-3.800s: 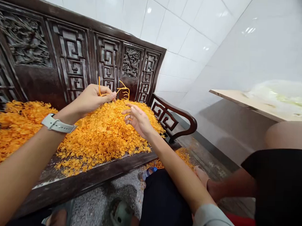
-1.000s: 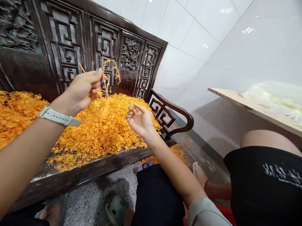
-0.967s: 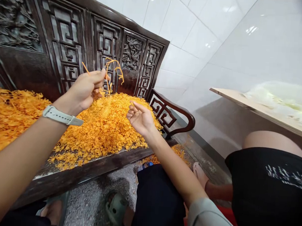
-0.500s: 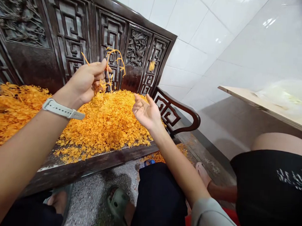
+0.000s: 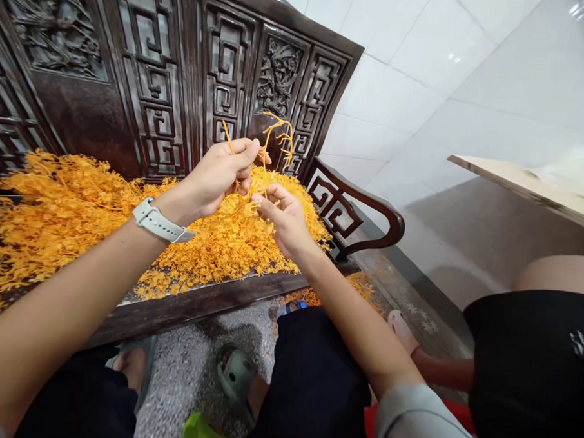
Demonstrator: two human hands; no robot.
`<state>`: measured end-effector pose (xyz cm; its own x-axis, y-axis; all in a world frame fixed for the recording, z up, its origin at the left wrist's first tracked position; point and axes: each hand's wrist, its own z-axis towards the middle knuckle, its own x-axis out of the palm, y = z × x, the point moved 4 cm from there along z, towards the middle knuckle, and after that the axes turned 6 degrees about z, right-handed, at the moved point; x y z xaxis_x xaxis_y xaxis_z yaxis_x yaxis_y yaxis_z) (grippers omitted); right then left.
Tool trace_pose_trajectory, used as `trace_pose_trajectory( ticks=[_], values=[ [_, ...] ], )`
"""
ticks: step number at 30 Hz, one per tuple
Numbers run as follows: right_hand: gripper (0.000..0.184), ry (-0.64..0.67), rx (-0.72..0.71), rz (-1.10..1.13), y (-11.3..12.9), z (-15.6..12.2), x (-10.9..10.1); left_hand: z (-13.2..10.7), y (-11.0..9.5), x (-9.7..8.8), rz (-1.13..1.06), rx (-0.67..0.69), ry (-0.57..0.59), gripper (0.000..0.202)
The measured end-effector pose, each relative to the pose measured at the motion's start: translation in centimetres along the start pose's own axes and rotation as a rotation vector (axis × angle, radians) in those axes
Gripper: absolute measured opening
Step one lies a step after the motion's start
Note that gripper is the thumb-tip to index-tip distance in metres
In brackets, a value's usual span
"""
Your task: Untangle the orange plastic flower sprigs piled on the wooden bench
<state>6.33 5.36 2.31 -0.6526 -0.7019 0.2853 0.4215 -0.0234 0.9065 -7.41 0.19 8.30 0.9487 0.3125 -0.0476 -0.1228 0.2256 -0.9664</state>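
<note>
My left hand (image 5: 226,171), with a pale watch strap (image 5: 159,221) on its wrist, pinches a thin branched orange stem (image 5: 283,131) that looks like plastic. The stem curves up and over to the right of the fingers, while a straight end pokes out above the knuckles. Just below and to the right, my right hand (image 5: 285,215) has thumb and fingertips brought together at the lower strands of this stem. Both hands are above a large heap of small orange branched pieces (image 5: 213,248) spread along a dark wooden bench (image 5: 211,302).
Behind the heap rises the bench's carved backrest (image 5: 93,120), with a curved armrest (image 5: 369,216) at right. More orange pieces (image 5: 366,290) lie on the floor. A person's leg in black shorts (image 5: 523,358) is at right, below a board (image 5: 521,177). Something bright green (image 5: 205,431) is at the bottom.
My right hand has gone from open, with a small orange piece in the air above it, to fingers closed at the stem. My left hand still holds the stem; the view has shifted.
</note>
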Motion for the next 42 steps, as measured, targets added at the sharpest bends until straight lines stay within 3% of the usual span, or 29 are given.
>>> trace_pose_trajectory(
  ticks=[6,10,13,17,21,26,29,37,42],
  values=[
    [0.02,-0.077,0.059,0.206,0.8,0.8,-1.8,0.0,-0.5,-0.9,0.033,-0.021,0.079,0.025],
    [0.021,-0.08,0.127,0.322,1.4,1.3,-3.0,0.0,1.1,-0.8,0.22,-0.04,0.158,0.029],
    [0.026,-0.045,0.192,0.294,1.2,1.2,-3.1,0.2,2.1,-0.5,0.266,-0.011,0.118,0.03],
    [0.032,0.104,0.266,0.235,0.2,0.4,-1.7,0.7,1.6,-1.1,0.13,0.055,-0.111,0.031],
    [0.038,0.213,0.36,0.284,-0.9,-1.1,1.4,1.5,1.5,-2.1,0.061,0.02,-0.289,0.03],
    [0.035,0.192,0.43,0.415,-1.3,-3.5,5.9,2.4,3.0,-2.5,-0.027,-0.032,-0.322,0.02],
    [0.032,0.218,0.466,0.46,-1.2,-4.4,7.3,2.4,3.0,-2.8,-0.054,-0.048,-0.333,0.013],
    [0.034,0.259,0.512,0.528,-1.2,-5.8,7.8,1.7,2.1,-2.6,-0.101,-0.072,-0.384,0.008],
    [0.037,0.326,0.581,0.597,-1.0,-6.5,8.0,1.3,1.2,-1.9,-0.086,-0.036,-0.42,0.016]
  ],
)
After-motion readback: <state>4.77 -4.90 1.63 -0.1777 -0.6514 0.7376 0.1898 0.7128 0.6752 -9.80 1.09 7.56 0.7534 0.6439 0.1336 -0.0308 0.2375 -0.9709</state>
